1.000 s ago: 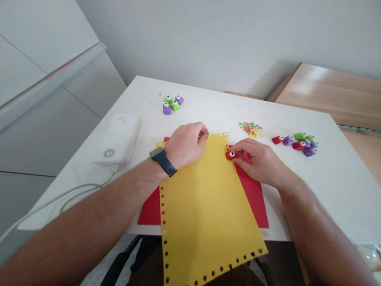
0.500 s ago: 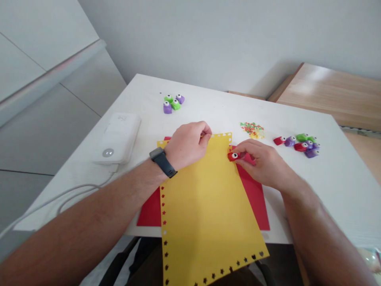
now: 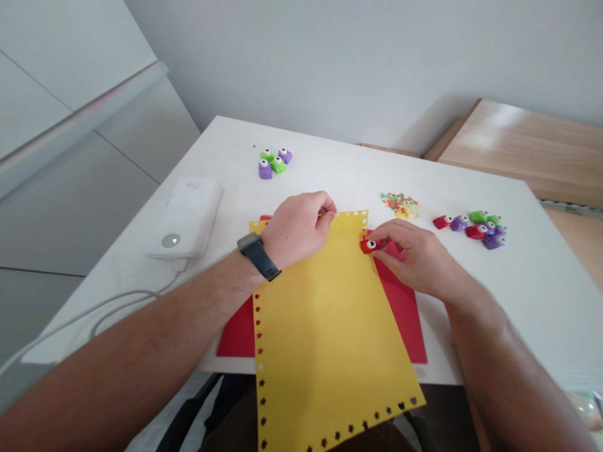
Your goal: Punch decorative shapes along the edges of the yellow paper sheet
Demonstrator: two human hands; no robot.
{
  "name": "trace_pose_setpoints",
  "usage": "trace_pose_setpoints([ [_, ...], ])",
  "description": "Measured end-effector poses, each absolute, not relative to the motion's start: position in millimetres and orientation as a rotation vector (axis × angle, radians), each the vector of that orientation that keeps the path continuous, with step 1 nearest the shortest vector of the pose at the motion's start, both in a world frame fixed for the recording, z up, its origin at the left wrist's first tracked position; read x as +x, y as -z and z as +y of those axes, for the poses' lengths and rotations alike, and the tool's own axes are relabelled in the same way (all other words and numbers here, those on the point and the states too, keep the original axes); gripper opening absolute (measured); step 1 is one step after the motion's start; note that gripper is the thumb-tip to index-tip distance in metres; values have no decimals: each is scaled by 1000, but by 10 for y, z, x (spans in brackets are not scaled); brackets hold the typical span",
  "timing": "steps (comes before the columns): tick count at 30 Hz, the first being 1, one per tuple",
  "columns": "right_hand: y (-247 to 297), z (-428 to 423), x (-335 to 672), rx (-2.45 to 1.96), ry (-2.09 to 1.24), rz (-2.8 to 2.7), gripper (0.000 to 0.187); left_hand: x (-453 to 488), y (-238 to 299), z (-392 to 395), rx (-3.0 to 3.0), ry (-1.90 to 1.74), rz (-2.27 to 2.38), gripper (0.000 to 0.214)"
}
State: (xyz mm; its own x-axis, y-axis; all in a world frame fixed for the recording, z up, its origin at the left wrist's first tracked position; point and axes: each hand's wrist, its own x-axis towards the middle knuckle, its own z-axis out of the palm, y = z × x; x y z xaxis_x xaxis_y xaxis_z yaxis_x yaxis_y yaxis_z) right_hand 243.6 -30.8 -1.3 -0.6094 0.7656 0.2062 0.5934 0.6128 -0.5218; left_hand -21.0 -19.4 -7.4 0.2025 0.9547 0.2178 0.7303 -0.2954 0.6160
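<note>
A yellow paper sheet [image 3: 325, 326] with small shapes punched along its edges lies on a red sheet [image 3: 400, 307] and hangs over the table's near edge. My left hand [image 3: 296, 227], a dark watch on its wrist, is closed and pinches the yellow sheet's far edge. My right hand [image 3: 414, 254] is closed on a small red paper punch [image 3: 369, 245] set at the sheet's right edge near the far corner.
On the white table [image 3: 518, 282] a pile of red, purple and green punches [image 3: 473, 227] sits at the right, several purple and green punches [image 3: 274, 163] at the back, paper confetti [image 3: 399, 204] between. A white device [image 3: 187, 216] with a cable lies left. A wooden surface [image 3: 532, 150] stands beyond.
The yellow sheet and the red punch have shifted slightly to the right since one second ago. Both hands keep their grips.
</note>
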Motion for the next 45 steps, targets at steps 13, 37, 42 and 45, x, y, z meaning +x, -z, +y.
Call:
trace_pose_setpoints([
  [13, 10, -302, 2449, -1077, -590, -2445, 30, -206, 68, -202, 2111, -812, 1579, 14],
  [37, 4, -317, 2437, -1097, -573, -2421, 29, -188, 50, -220, 2104, -839, 1589, 13],
  [42, 11, -316, 2441, -1098, -561, -2431, 28, -193, 71, -207, 2112, -849, 1579, 13],
  [45, 6, -319, 2433, -1096, -558, -2431, 27, -192, 77, -202, 2121, -853, 1585, 13],
])
